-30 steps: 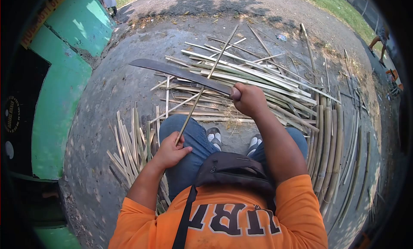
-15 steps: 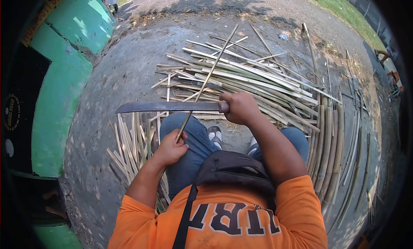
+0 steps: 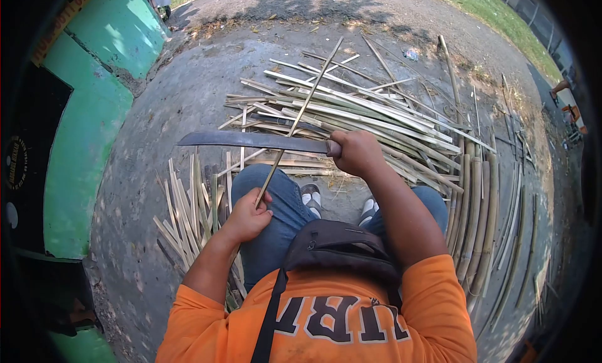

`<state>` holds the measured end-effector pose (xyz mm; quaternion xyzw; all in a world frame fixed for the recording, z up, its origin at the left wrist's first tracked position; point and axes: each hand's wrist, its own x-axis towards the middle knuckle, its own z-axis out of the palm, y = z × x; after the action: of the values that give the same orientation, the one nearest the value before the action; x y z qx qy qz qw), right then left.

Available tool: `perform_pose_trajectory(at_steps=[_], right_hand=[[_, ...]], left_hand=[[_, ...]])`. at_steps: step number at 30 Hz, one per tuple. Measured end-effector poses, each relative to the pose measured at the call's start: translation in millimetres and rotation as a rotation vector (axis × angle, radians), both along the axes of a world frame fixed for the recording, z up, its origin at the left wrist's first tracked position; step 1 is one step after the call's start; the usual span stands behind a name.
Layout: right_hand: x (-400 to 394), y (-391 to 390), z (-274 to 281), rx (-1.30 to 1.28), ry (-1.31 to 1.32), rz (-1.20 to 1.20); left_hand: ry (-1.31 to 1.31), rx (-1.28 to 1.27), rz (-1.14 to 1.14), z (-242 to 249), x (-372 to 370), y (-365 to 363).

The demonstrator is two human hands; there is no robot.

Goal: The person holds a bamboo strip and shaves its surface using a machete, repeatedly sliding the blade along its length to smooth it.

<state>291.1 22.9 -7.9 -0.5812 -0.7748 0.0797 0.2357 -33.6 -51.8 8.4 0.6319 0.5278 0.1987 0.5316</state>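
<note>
My right hand [image 3: 357, 153] is wrapped round the handle of a machete [image 3: 251, 141], whose long dark blade points left across the view. Under the blade runs a thin bamboo strip [image 3: 311, 90], slanting from near my left knee up and away over the pile. The blade crosses on top of this strip at about its middle. My left hand [image 3: 249, 215] grips the strip lower down, fingers closed round it, above my left thigh. Part of the strip's near end is hidden behind my left forearm.
Split bamboo strips [image 3: 370, 115] lie heaped on the concrete beyond my knees. More strips [image 3: 185, 212] lie by my left leg. Thicker bamboo poles [image 3: 480, 218] lie side by side at right. A green wall [image 3: 88, 162] stands at left. Someone's arm [image 3: 560, 87] shows at far right.
The machete has moved a little farther from me along the bamboo strip, its tip shifting slightly right and up. My left hand has stayed nearly in place.
</note>
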Motion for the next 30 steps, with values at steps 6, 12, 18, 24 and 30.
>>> perform_pose_trajectory(at_steps=[6, 12, 18, 24, 30], right_hand=[[-10.8, -5.4, 0.8, 0.021, -0.016, 0.065], [2.8, 7.1, -8.1, -0.068, 0.015, 0.008], [2.6, -0.5, 4.7, 0.020, 0.015, 0.056], [-4.1, -2.7, 5.6, -0.019, -0.049, 0.134], [7.0, 2.7, 3.3, -0.077, 0.016, 0.030]], left_hand=[[-0.001, 0.004, 0.034, 3.8, 4.5, -2.3], [0.019, 0.069, 0.013, -7.3, -1.1, -0.8], [0.019, 0.071, 0.029, -5.1, 0.9, -1.5], [0.077, 0.094, 0.035, 1.8, 7.0, -2.7], [0.080, 0.140, 0.081, -2.2, 7.6, -7.2]])
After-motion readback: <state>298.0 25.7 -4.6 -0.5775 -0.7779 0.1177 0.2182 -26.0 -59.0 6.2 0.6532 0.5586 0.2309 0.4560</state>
